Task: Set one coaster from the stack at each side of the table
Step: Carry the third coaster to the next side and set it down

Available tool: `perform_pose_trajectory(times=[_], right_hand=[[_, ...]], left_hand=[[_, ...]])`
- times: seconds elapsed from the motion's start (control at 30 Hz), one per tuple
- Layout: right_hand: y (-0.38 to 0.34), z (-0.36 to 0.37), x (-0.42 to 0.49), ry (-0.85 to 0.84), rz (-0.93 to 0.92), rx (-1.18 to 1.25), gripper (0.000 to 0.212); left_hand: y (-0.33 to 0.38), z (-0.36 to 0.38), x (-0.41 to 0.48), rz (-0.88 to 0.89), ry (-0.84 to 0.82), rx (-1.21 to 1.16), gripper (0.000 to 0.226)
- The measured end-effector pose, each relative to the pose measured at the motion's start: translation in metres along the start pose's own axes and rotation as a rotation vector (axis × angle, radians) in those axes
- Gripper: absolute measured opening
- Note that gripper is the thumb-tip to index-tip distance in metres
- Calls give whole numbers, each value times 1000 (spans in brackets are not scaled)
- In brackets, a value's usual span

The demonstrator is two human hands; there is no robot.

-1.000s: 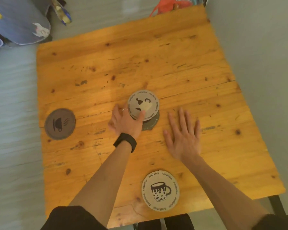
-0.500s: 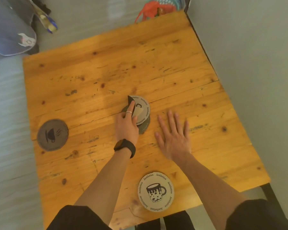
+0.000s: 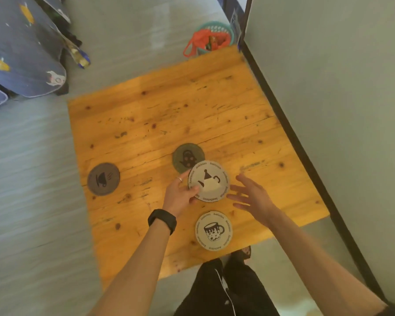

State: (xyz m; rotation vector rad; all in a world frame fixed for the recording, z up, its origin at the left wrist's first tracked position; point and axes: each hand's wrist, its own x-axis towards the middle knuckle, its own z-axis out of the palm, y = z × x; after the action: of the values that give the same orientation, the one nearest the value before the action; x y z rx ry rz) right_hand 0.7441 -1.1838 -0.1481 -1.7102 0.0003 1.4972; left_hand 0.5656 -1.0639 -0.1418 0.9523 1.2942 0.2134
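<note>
Head view: left hand (image 3: 180,197) pinches round white teapot coaster (image 3: 209,181), rim text illegible; right hand (image 3: 252,197) spread. Round dark kettle coaster (image 3: 185,156) on knotty wooden surface (image 3: 146,124).

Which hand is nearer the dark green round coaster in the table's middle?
Left. The left hand sits just below the dark green round coaster, pinching a white teapot coaster; the right hand hovers farther right.

teal basket (image 3: 224,28) with orange bag (image 3: 200,39) | blue patterned fabric (image 3: 21,53)
</note>
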Motion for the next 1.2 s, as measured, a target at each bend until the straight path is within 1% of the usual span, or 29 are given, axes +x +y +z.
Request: perform_pose_trajectory(times=[0.07,0.13,0.23,0.3,0.37,0.43,0.5,0.63,0.77,0.9,1.03,1.2], right_hand=[[19,-17,-43,-19,28,182,40],[42,-32,-83,-8,11,274,35],[74,-50,-124,86,-48,237,35],[91,-60,-144,164,-80,185,33],[103,-71,-158,253,-96,185,28],[111,-83,-168,317,-101,212,24],[117,-99,-176,355,-111,244,23],[126,-136,-187,403,-151,340,24],[130,-187,-196,442,-183,370,26],[130,-254,-197,423,-207,379,29],[125,-326,-196,357,-222,333,34],[106,-395,-193,302,-233,243,37]], left_hand=[[-12,8,-32,-30,-108,28,52],[-26,17,-59,-53,-211,61,49],[-49,35,-84,-74,-320,163,51],[-63,50,-95,-92,-348,194,53],[-73,68,-104,-133,-372,186,50],[-77,88,-110,-145,-380,173,43],[-76,109,-115,-111,-373,175,38],[-66,156,-119,-64,-379,229,39],[-56,213,-127,-30,-407,280,36],[-52,279,-136,-18,-419,308,37],[-55,341,-148,-46,-399,297,41],[-54,396,-159,-88,-371,245,40]])
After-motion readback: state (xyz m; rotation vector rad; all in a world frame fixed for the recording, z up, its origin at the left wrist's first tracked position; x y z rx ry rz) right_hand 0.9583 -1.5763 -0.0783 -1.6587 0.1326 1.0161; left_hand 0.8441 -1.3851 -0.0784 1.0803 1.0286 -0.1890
